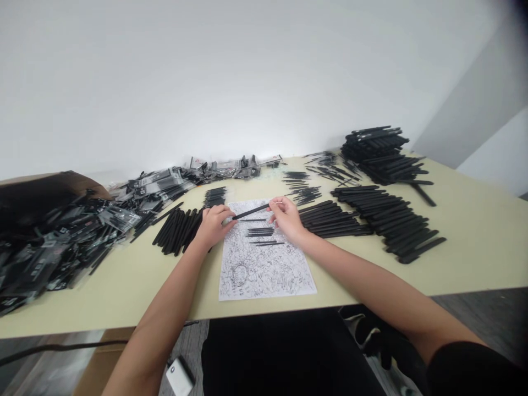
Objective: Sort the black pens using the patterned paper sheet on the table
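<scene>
A black pen (pixel 251 211) is stretched between my two hands above a scribble-covered sheet of paper (pixel 268 272). My left hand (pixel 214 224) pinches its left end; my right hand (pixel 286 218) has its fingers closed on the right end. Several thin black sticks that look like pen refills (pixel 261 232) lie on the paper just under the pen. Beside my left hand is a row of black pens (pixel 175 231), with a smaller bundle of thin black sticks (pixel 215 197) behind it. Next to my right hand lies another row of black pens (pixel 332 219).
On the left, a heap of black and clear plastic packets (pixel 70 242) spreads along the wall, by a brown box (pixel 58 181). Stacked black pens (pixel 373 151) and a long row of pens (pixel 391 220) occupy the right. Loose thin sticks (pixel 330 168) lie at the back.
</scene>
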Demonstrator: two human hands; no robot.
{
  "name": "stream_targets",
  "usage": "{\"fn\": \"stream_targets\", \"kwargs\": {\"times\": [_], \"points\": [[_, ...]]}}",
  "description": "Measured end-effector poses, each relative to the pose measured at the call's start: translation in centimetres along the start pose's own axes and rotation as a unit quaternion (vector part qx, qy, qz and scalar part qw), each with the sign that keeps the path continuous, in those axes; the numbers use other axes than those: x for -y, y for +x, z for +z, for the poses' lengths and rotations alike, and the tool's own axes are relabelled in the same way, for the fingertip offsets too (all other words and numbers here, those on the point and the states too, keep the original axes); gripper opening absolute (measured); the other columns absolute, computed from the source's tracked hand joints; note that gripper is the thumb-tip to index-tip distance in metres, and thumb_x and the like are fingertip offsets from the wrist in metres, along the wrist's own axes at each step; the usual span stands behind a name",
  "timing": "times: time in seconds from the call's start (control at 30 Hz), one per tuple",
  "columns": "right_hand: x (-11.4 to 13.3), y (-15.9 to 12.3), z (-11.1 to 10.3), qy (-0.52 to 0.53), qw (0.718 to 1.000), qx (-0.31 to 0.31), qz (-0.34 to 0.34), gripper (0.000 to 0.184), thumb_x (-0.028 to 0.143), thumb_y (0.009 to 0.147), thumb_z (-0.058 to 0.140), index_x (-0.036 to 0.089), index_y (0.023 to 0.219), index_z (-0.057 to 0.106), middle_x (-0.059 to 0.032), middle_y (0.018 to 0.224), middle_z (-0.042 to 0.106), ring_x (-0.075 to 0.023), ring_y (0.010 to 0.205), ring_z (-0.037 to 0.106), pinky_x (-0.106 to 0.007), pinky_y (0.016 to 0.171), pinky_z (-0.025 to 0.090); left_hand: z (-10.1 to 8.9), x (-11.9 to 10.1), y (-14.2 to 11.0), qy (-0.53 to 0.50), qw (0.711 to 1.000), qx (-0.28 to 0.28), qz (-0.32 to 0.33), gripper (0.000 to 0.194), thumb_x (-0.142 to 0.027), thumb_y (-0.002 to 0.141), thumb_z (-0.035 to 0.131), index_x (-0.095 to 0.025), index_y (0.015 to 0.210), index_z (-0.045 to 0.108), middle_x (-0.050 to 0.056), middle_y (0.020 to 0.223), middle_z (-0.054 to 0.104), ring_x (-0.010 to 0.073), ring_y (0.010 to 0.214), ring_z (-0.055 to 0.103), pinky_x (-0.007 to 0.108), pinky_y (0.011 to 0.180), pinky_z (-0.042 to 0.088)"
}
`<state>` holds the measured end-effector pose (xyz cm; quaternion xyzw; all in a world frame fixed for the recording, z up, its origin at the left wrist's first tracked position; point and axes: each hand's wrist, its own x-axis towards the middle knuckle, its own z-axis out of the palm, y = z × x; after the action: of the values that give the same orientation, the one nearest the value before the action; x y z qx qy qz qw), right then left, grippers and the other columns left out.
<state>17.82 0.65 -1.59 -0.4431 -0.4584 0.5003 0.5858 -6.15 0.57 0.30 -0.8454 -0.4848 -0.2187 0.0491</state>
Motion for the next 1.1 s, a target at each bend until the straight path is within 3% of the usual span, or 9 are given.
{"fn": "stream_targets", "kwargs": {"times": [0.43,0.6,0.77,0.87,1.0,1.1], "points": [[-1.0,0.1,-0.2,-0.069,0.997,0.007,-0.040,0.027,0.048,0.079,0.053,0.024,0.091,0.049,0.0021,0.088,0.060,-0.0087,0.048,0.057,-0.020,0.040,0.037,0.1,-0.2,0.1,0.002,1.000,-0.003,-0.006,0.019,-0.031,0.096,0.046,-0.022,0.101,0.061,0.006,0.107,0.067,0.0228,0.102,0.059,0.039,0.087,0.034],[-0.9,0.1,-0.5,-0.138,0.986,-0.005,-0.092,0.018,0.038,0.080,0.048,0.024,0.090,0.053,0.0014,0.090,0.060,-0.0102,0.054,0.057,-0.026,0.056,0.043,0.0,-0.3,0.1,0.000,1.000,-0.006,-0.009,0.020,-0.031,0.096,0.044,-0.021,0.101,0.060,0.007,0.107,0.067,0.0230,0.102,0.058,0.039,0.087,0.034],[-0.3,0.1,-0.5,-0.184,0.976,-0.051,-0.107,0.030,0.047,0.078,0.055,0.023,0.095,0.056,-0.0037,0.098,0.065,-0.0140,0.066,0.055,-0.031,0.072,0.045,-0.1,-0.3,0.2,-0.009,0.999,-0.033,-0.003,0.020,-0.032,0.097,0.045,-0.021,0.100,0.061,0.007,0.108,0.067,0.0221,0.102,0.059,0.039,0.088,0.034],[0.1,0.1,-0.8,-0.206,0.972,-0.064,-0.091,0.035,0.054,0.079,0.055,0.022,0.093,0.057,-0.0034,0.092,0.066,-0.0158,0.071,0.054,-0.031,0.073,0.043,-0.2,-0.4,0.2,-0.013,0.999,-0.045,-0.001,0.021,-0.032,0.097,0.044,-0.021,0.100,0.061,0.008,0.109,0.067,0.0218,0.104,0.059,0.038,0.089,0.035],[0.4,0.4,-1.3,-0.254,0.960,-0.044,-0.108,0.044,0.061,0.086,0.045,0.022,0.066,0.051,0.0004,0.070,0.060,-0.0157,0.068,0.052,-0.028,0.066,0.037,-0.5,-0.6,0.2,-0.015,0.998,-0.056,-0.004,0.022,-0.033,0.097,0.044,-0.021,0.101,0.062,0.008,0.110,0.067,0.0216,0.105,0.059,0.038,0.090,0.036],[0.3,0.6,-1.6,-0.279,0.955,-0.019,-0.101,0.052,0.062,0.089,0.041,0.021,0.057,0.049,0.0011,0.059,0.056,-0.0151,0.060,0.050,-0.027,0.060,0.033,-0.7,-0.7,0.3,-0.018,0.998,-0.063,-0.005,0.023,-0.034,0.096,0.044,-0.021,0.100,0.063,0.008,0.110,0.067,0.0217,0.106,0.059,0.038,0.091,0.036]]}}
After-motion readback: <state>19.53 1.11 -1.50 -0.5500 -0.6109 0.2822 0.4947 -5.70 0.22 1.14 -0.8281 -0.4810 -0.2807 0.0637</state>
